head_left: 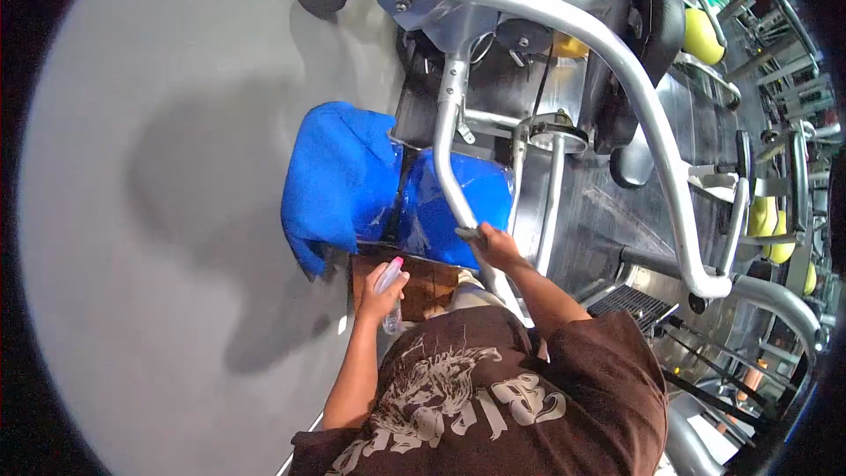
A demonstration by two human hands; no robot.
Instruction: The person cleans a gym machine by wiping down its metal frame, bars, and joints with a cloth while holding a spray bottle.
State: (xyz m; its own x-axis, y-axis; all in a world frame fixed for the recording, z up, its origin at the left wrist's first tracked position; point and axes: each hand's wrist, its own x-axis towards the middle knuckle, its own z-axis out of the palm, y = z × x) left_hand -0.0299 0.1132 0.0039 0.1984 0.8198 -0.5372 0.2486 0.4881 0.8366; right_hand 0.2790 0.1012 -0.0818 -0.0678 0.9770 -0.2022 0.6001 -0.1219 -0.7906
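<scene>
Holding bottle: left hand, curled round it near the lower edge of the blue padding; a loosened grip could drop it
Right hand: closed on a grey item against the silver tube
Blue towel: over the padding's left end; a brush could dislodge it

The left forearm extends forward from the torso, nearly straight up the view, in line with the wrist. The left hand is positioned ahead of the torso, with its fingers curled in a closed grip. The right upper arm is covered by a short sleeve. The right forearm angles forward and inward toward the body's midline. The right hand is farther forward than the left, fingers bent; the two hands are apart.
</scene>
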